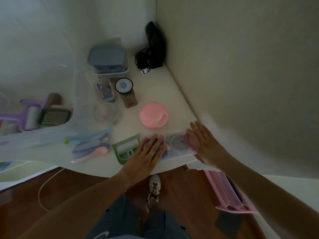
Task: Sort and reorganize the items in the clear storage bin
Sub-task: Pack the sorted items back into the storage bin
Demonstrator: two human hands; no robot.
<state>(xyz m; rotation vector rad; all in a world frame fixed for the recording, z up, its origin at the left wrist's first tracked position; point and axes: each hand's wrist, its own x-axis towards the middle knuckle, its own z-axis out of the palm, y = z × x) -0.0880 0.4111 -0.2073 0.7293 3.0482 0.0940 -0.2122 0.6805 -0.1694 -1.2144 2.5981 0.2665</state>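
Note:
A clear zip bag [176,144] with coiled cables lies at the front edge of the white table [155,94]. My left hand [146,156] presses flat on its left part, fingers straight, a ring on one finger. My right hand [203,142] lies flat on the bag's right end. The clear storage bin [51,131] stands at the left and holds a purple lint roller [29,116] and a green grater [54,116]. A green brush and dustpan [126,148] sits just left of my left hand.
On the table lie a pink round case [151,116], a bag of pastel tools [91,149], a clear round dish [105,113], a black-rimmed jar [124,85], a small bag of clips [104,90], stacked lidded containers [107,61] and a black device with cord [151,47]. A pink drawer unit [229,192] stands right.

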